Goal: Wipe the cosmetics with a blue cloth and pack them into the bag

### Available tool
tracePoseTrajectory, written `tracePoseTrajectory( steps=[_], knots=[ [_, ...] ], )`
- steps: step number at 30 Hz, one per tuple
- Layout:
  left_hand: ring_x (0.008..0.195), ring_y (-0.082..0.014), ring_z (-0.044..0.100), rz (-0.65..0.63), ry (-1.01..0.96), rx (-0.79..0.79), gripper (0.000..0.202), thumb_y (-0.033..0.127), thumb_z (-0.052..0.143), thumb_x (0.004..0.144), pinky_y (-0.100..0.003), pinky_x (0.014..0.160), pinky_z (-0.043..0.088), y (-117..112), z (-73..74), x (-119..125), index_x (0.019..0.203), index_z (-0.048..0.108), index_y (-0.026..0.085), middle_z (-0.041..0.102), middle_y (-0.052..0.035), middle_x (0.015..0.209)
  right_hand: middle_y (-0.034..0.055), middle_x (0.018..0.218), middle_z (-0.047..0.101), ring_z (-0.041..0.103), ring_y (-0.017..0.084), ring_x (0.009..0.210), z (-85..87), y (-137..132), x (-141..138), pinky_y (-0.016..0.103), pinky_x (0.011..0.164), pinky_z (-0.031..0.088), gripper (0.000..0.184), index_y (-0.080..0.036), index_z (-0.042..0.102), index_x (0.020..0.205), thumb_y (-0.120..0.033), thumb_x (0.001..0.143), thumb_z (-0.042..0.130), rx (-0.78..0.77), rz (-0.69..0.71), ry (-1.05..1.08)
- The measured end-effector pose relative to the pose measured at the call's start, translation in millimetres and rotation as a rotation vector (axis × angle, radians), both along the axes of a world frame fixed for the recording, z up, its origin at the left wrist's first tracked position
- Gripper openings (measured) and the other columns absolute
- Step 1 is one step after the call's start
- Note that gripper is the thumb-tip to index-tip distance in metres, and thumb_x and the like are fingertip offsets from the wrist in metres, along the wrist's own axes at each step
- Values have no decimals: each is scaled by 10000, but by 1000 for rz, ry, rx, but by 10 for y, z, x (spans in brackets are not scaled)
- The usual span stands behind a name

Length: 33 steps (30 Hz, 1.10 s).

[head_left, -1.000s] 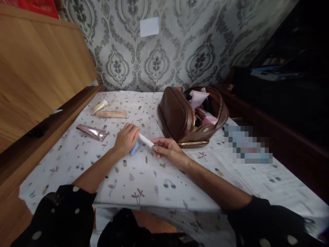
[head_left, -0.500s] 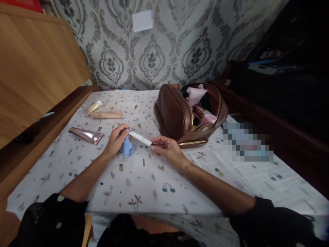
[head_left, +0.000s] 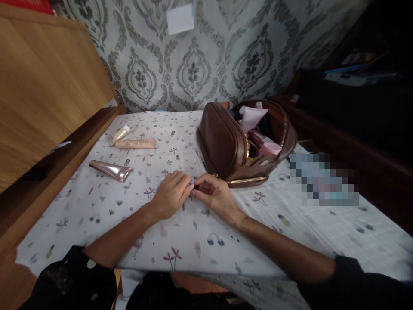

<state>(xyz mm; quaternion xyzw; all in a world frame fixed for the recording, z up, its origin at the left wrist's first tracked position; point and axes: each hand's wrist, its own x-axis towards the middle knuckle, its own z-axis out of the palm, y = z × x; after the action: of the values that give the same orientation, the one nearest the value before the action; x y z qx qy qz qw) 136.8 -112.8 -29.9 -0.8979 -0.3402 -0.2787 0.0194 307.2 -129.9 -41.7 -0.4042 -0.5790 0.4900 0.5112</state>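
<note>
Evidently our left hand (head_left: 172,193) wraps the blue cloth (head_left: 191,182) while our right hand (head_left: 217,198) pinches a dark tip, probably to steady the white tube, which seems to sit inside the left grip. Metallic tube (head_left: 111,170) lies well apart, perhaps to leave working room. Against half a second ago, our hands meet, hiding the white body.

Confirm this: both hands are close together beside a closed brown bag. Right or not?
The brown bag is open, not closed: the head view shows a pink tube sticking out. The left hand and right hand are close together beside it.
</note>
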Motion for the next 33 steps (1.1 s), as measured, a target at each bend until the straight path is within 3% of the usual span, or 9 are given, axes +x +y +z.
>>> tracePoseTrajectory(
  steps=[5,12,17,24,29,33],
  knots=[
    [749,-192,526,49,-9,-84,327,330,318,1037,-329,697,425,98,4,-179,822,530,203,574,-39,775,30,804,637,599,159,706,-6,22,63,309,659,510,233,-203,699,827,-401,749,793,98,-45,-41],
    [714,-155,553,-34,-96,-417,261,418,483,980,-272,660,425,163,80,-344,836,529,206,562,3,775,31,764,642,615,162,687,38,41,109,311,634,530,291,-198,698,920,-431,768,784,59,-53,17],
    [701,-153,547,-22,-128,-385,285,403,457,995,-269,656,419,152,52,-342,813,539,200,551,4,750,16,725,641,618,151,636,112,6,110,309,616,545,276,-197,675,931,-418,792,765,9,-41,28],
    [722,-163,577,-30,-150,-322,279,404,463,991,-279,672,447,120,50,-338,864,607,202,610,-20,786,-4,661,593,562,132,580,102,16,109,272,544,466,279,-192,664,905,-445,811,733,38,-49,-29],
    [678,-151,562,-2,-216,-445,243,384,520,955,-264,652,442,58,121,-292,805,597,208,578,6,733,-5,691,555,544,135,648,131,-10,128,265,585,427,207,-206,678,901,-406,848,684,173,-108,-102],
    [639,-140,523,5,-317,-613,271,429,540,931,-246,610,427,-15,168,-220,790,599,205,549,21,690,-15,735,573,534,123,667,211,-75,136,256,619,430,232,-211,653,1012,-378,853,679,154,-56,-49]
  ],
)
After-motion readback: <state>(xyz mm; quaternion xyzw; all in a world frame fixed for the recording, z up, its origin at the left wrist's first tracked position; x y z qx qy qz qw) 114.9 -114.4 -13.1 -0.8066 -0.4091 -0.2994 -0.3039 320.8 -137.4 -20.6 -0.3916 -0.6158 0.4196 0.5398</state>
